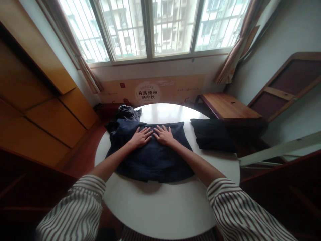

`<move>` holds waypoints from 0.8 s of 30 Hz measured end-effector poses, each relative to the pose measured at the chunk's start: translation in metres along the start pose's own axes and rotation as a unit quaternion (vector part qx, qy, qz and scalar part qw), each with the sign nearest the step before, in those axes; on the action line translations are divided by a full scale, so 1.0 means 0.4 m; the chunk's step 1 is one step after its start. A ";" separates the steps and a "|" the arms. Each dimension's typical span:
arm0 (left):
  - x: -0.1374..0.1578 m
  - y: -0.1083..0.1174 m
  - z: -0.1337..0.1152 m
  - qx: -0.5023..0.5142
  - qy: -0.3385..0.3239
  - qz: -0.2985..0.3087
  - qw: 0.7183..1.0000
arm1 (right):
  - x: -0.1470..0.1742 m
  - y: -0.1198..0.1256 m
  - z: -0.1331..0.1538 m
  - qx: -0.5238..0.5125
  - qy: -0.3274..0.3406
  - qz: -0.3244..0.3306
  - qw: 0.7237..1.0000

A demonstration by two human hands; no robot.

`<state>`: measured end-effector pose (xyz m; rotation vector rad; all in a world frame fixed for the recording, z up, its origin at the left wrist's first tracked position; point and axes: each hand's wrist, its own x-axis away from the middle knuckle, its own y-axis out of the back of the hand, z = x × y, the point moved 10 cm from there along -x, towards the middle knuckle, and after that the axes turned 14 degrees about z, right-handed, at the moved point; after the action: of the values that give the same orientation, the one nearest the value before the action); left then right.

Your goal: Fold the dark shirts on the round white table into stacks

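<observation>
A dark navy garment (pixel 155 164) lies spread on a round white table (pixel 160 207); its exact kind I cannot tell. My left hand (pixel 141 137) rests flat on the upper part of the cloth, fingers spread. Close beside it, my right hand (pixel 163 135) also presses flat on the fabric, its fingertips pointing up and inward. Neither hand grips anything. Behind the garment's left corner sits a crumpled dark cloth heap (pixel 129 113). To the right, apart from the garment, lies a folded black cloth (pixel 213 134).
Beyond the table stands a wooden side table (pixel 230 105) at the right, near a leaning wooden-framed panel (pixel 281 85). Orange-brown cabinets (pixel 55 117) line the left. A barred window (pixel 150 30) with curtains (pixel 233 63) fills the far wall, a printed banner (pixel 160 88) below it.
</observation>
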<state>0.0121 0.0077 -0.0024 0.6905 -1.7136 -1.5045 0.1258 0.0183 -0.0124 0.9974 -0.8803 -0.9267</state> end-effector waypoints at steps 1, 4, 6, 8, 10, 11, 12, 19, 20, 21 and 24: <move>0.017 -0.009 0.037 -0.001 0.014 -0.014 1.000 | 0.004 -0.008 -0.033 0.003 -0.025 0.003 1.000; 0.076 -0.008 0.128 0.007 0.070 -0.067 0.995 | 0.032 -0.002 -0.168 0.012 -0.125 -0.002 0.992; 0.100 0.003 0.170 0.015 0.101 -0.081 0.991 | 0.052 0.013 -0.241 0.011 -0.173 -0.005 0.985; 0.101 0.018 0.200 0.024 0.122 -0.069 0.990 | 0.067 0.030 -0.277 0.012 -0.205 -0.004 0.979; 0.081 0.037 0.220 0.031 0.126 -0.043 0.991 | 0.075 0.052 -0.263 0.027 -0.219 -0.014 0.975; 0.066 0.049 0.228 0.033 0.120 -0.032 0.992 | 0.074 0.064 -0.232 0.040 -0.206 -0.025 0.977; 0.049 0.060 0.234 0.035 0.112 -0.019 0.993 | 0.069 0.071 -0.183 0.051 -0.170 -0.034 0.984; -0.019 0.037 0.331 0.097 0.137 0.093 0.981 | 0.143 -0.062 0.205 0.070 0.209 0.051 0.974; -0.021 0.031 0.343 0.099 0.142 0.097 0.980 | 0.168 -0.077 0.212 0.072 0.216 0.051 0.972; -0.023 0.026 0.352 0.100 0.145 0.100 0.979 | 0.194 -0.088 0.211 0.072 0.221 0.048 0.971; -0.034 0.014 0.374 0.103 0.153 0.109 0.977 | 0.270 -0.107 0.192 0.063 0.241 0.045 0.967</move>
<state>-0.1008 0.1066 -0.0049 0.7679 -1.6582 -1.0214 0.0839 -0.1148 -0.0116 1.2153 -0.5689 -0.5191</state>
